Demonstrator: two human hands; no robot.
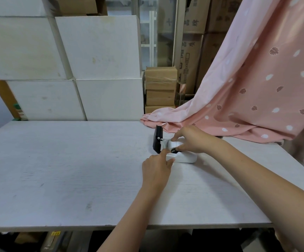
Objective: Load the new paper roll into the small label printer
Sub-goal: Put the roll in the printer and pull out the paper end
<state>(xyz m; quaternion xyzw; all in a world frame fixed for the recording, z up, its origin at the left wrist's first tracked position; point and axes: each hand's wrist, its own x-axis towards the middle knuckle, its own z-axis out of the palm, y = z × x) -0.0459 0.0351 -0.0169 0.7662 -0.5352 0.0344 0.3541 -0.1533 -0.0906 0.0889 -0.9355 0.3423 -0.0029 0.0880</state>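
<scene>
Small white label printer [184,157] on the pale table [65,170], right of centre, just before the pink patterned cloth [256,91] — black lid [157,139] swung up at its left end. Right hand [193,140] curled over the open bay, thumb and fingers pinching the white paper roll [173,144] sitting in it. Left hand [156,166] relaxed, fingers fairly straight — fingertips touching the printer's near left edge. White boxes [93,70] stacked behind.
</scene>
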